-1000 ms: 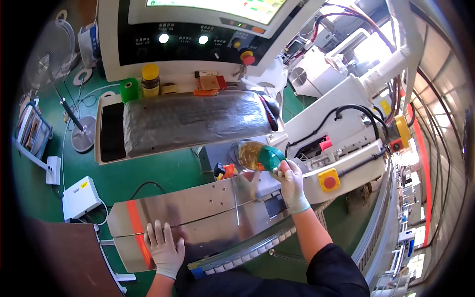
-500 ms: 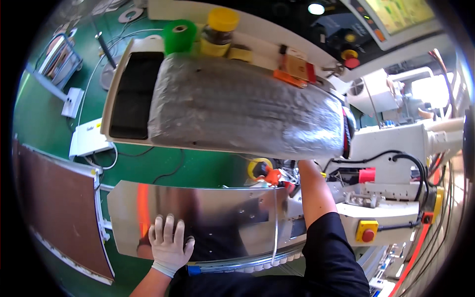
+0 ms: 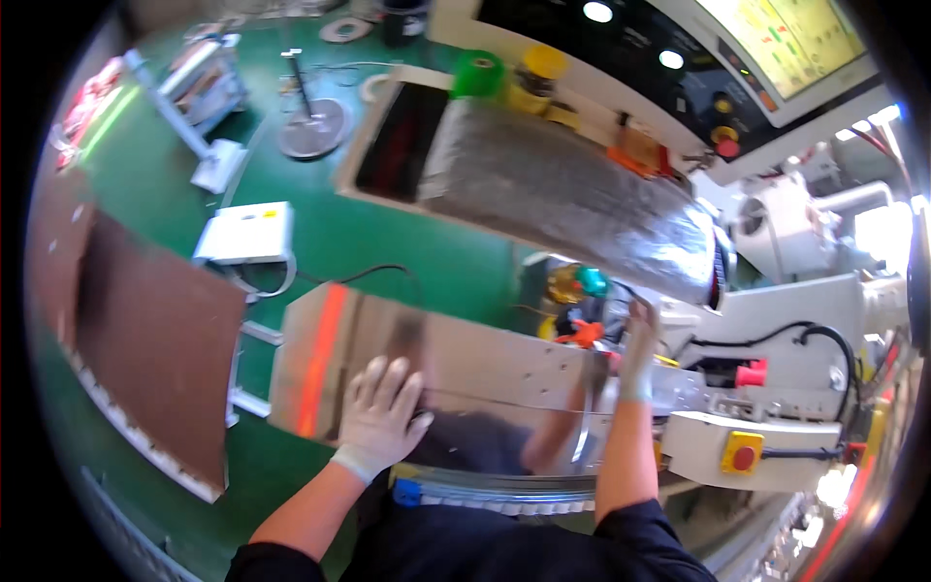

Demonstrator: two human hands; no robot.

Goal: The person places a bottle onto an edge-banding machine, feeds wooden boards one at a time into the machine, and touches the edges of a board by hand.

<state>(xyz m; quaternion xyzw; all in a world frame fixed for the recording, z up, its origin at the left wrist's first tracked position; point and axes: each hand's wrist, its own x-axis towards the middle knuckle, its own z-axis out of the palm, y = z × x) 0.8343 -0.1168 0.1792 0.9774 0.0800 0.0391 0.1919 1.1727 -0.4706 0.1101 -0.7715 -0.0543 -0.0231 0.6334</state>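
My left hand (image 3: 381, 419), in a pale glove, lies with its fingers spread on a shiny metal worktop (image 3: 475, 373). Gloved as well, my right hand (image 3: 637, 354) reaches past the worktop's right end, just under the near edge of a long machine arm wrapped in silvery sheeting (image 3: 572, 184). Its fingers are blurred, and whether it holds anything does not show. Left of it sits a small orange object (image 3: 582, 335), with a teal round item (image 3: 593, 282) behind. An orange-red stripe (image 3: 322, 361) crosses the worktop's left part.
On the machine's ledge stand a green roll (image 3: 476, 74) and a yellow-lidded jar (image 3: 539, 76). A red button on a yellow box (image 3: 743, 453) is at the right. A brown board (image 3: 160, 339) stands at left, and a white box (image 3: 248, 233) rests on the green floor.
The view has shifted and tilted. My right hand, hidden earlier beneath the wrapped arm, now shows at its near edge. My left hand still lies on the worktop, farther from the stripe.
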